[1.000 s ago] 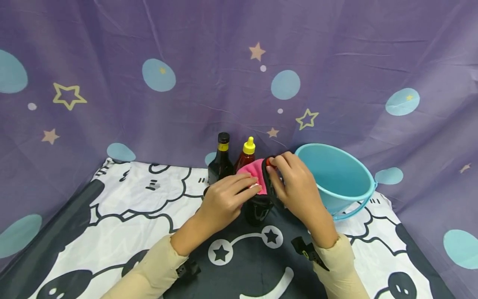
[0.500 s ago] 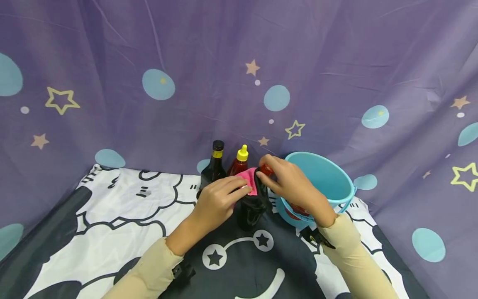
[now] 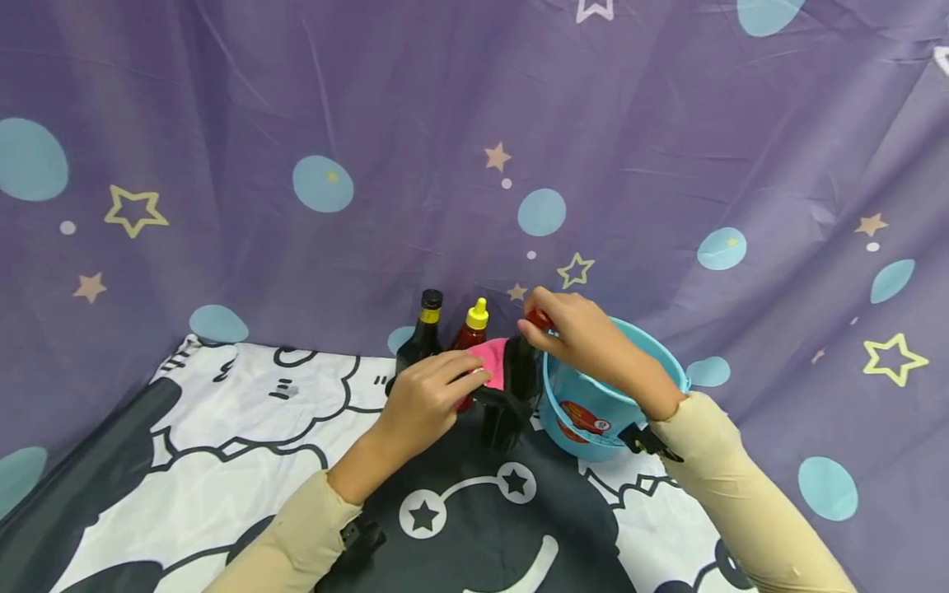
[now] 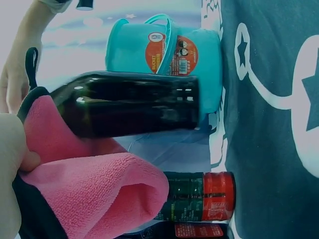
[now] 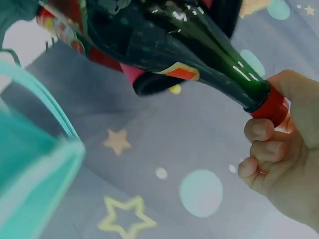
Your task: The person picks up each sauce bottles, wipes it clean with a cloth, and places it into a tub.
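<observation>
My left hand (image 3: pixel 426 395) grips a pink cloth (image 3: pixel 489 359) with a dark edge, folded near the bottle's side. With its fingers curled round the red cap (image 5: pixel 271 107), my right hand (image 3: pixel 589 338) holds a dark green glass bottle (image 4: pixel 139 102) by the top. In the left wrist view the bottle's base hangs slightly above the tabletop. The cloth covers part of the bottle in the head view. Another part of the pink cloth (image 5: pixel 132 73) shows behind the bottle in the right wrist view.
A light blue bucket (image 3: pixel 623 403) with a handle and an orange-red label stands just right of the bottle. Behind the left hand stand a dark bottle (image 3: pixel 421 339) with a black cap and a red sauce bottle (image 3: pixel 469 336) with a yellow nozzle. A purple curtain (image 3: pixel 415 123) hangs at the back.
My right hand has risen and moved slightly away from the cloth with the bottle's cap in its grip. My left hand still holds the cloth. The head view has shifted somewhat.
</observation>
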The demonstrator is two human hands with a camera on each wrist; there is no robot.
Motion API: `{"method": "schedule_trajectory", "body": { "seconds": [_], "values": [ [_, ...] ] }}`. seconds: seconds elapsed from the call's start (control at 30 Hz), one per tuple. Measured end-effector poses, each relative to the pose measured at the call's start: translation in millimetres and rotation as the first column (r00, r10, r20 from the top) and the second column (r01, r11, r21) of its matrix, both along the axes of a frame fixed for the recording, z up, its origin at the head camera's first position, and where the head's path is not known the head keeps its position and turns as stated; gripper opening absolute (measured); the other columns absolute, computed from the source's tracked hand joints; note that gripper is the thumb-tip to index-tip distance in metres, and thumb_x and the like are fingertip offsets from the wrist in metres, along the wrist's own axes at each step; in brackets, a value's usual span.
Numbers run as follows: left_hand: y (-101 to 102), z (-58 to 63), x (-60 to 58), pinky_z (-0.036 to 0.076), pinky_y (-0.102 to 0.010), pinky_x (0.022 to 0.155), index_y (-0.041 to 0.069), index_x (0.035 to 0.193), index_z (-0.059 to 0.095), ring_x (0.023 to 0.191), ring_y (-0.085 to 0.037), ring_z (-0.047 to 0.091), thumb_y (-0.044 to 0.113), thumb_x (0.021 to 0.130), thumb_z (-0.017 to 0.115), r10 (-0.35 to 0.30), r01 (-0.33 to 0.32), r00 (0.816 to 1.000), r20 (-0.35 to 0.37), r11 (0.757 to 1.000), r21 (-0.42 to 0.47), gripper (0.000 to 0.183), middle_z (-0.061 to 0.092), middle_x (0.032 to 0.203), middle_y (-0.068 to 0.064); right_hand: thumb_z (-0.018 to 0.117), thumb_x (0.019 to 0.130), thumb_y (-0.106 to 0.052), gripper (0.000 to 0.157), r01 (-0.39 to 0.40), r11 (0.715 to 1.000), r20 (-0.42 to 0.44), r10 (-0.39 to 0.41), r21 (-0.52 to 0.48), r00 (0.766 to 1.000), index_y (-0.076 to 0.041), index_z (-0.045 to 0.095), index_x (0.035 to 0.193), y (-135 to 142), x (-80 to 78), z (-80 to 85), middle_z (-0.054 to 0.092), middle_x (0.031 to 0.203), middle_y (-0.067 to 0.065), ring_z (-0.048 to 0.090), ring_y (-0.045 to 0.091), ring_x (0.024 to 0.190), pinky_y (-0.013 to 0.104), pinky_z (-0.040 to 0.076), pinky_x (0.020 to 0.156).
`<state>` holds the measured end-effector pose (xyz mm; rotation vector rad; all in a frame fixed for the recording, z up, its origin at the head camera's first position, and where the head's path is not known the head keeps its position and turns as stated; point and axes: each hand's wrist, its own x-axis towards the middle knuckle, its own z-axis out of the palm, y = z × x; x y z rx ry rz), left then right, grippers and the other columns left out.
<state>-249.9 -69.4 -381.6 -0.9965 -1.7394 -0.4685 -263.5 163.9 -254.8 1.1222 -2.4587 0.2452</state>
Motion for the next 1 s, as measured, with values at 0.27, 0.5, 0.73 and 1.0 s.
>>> {"method": "schedule_trajectory", "body": {
  "seconds": [0.27, 0.5, 0.73, 1.0],
  "values": [
    [-3, 2.2, -1.6, 0.061, -0.038, 0.089, 0.009, 0.100, 0.079, 0.099, -0.025, 0.072, -0.019, 0.068, 0.065, -0.010, 0.010, 1.000, -0.006, 1.000, 0.027, 0.045, 0.076, 0.105, -0.008, 0.070, 0.092, -0.013, 0.011, -0.084, 0.995, -0.262, 0.096, 0.059, 0.960, -0.009, 0.061, 0.096, 6, -3.0, 40.7, 0.060, 0.069, 0.000, 0.051, 0.014, 0.062, 0.033, 0.032, 0.066],
    [-3, 1.7, -1.1, 0.060, -0.038, 0.090, 0.010, 0.100, 0.078, 0.101, -0.024, 0.072, -0.019, 0.070, 0.060, -0.002, 0.002, 1.000, 0.012, 1.000, 0.010, 0.045, 0.076, 0.105, -0.008, 0.064, 0.095, -0.014, 0.009, -0.064, 0.994, -0.357, 0.091, 0.085, 0.930, -0.008, 0.059, 0.093, 14, 0.9, 75.0, 0.056, 0.067, 0.003, 0.048, 0.018, 0.062, 0.035, 0.028, 0.066],
    [-3, 1.1, -1.0, 0.061, -0.039, 0.088, 0.009, 0.099, 0.079, 0.099, -0.024, 0.073, -0.020, 0.069, 0.060, -0.003, 0.003, 1.000, 0.008, 1.000, 0.019, 0.046, 0.076, 0.104, -0.008, 0.059, 0.096, -0.013, 0.009, -0.024, 0.995, -0.431, 0.062, 0.093, 0.900, -0.004, 0.057, 0.093, 26, 1.6, 99.8, 0.052, 0.065, 0.007, 0.046, 0.023, 0.061, 0.039, 0.030, 0.067],
    [-5, 1.8, -3.1, 0.060, -0.039, 0.089, 0.009, 0.099, 0.079, 0.100, -0.025, 0.072, -0.019, 0.071, 0.058, -0.005, 0.005, 1.000, 0.026, 1.000, 0.007, 0.045, 0.076, 0.104, -0.008, 0.055, 0.097, -0.010, 0.010, 0.068, 0.997, -0.470, -0.041, 0.040, 0.882, 0.000, 0.057, 0.097, 50, -1.7, 124.3, 0.057, 0.072, 0.012, 0.048, 0.029, 0.066, 0.045, 0.033, 0.071]
  ]
}}
